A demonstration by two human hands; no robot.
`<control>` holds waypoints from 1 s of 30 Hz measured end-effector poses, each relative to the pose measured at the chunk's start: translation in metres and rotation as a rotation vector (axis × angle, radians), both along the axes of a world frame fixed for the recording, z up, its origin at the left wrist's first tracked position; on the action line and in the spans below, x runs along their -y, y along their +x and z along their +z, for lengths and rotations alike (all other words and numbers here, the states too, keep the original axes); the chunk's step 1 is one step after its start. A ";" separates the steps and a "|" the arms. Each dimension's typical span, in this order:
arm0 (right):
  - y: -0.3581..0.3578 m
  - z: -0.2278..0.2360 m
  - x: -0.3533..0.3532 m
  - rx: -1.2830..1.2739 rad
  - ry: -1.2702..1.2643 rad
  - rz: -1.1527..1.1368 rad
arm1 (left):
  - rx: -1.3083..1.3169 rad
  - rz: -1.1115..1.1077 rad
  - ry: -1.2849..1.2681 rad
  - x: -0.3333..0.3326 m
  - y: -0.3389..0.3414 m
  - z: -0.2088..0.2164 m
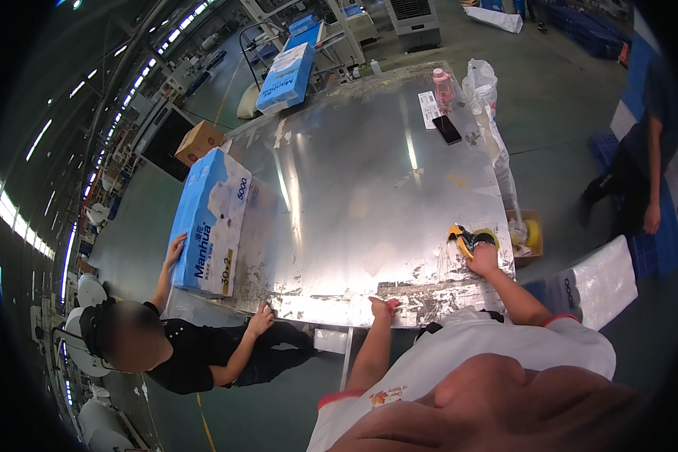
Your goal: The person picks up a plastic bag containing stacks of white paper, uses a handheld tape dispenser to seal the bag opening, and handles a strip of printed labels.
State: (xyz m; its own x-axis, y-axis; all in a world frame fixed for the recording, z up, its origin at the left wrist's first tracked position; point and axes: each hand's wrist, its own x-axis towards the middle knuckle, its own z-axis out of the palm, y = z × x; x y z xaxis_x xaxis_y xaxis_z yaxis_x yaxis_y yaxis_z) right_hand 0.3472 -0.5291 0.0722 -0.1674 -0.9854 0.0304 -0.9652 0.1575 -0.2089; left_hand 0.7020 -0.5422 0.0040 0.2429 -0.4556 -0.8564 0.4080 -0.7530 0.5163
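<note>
My right hand point(484, 260) is closed around a yellow-and-black tape dispenser point(459, 239) at the right side of the metal-topped table point(354, 181). A roll of yellowish tape shows just above my fingers. At the table's near edge, my left hand point(384, 307) rests with its fingers curled. Something small and reddish shows at its fingertips, too small to tell apart from the fingers. Across to the left lies a large blue-and-white package point(212, 222). A co-worker's hand point(176, 248) touches its outer side, and the co-worker's other hand point(261, 320) is at the table edge.
A phone point(446, 129), a paper sheet point(429, 110) and a pink bottle point(442, 89) lie or stand far right, beside a white plastic bag point(481, 84). Another blue package point(287, 77) is at the far edge. A cardboard box point(526, 233) sits off the right side. Another person stands at right.
</note>
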 end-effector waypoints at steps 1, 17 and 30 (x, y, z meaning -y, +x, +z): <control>0.000 -0.001 0.000 0.006 -0.004 0.004 | 0.002 -0.022 0.003 0.000 0.002 0.001; -0.001 0.002 -0.002 0.007 -0.063 0.020 | -0.017 -0.186 0.098 -0.002 0.003 0.020; -0.001 0.000 -0.001 0.001 -0.083 0.033 | -0.015 -0.100 0.016 -0.001 0.004 0.004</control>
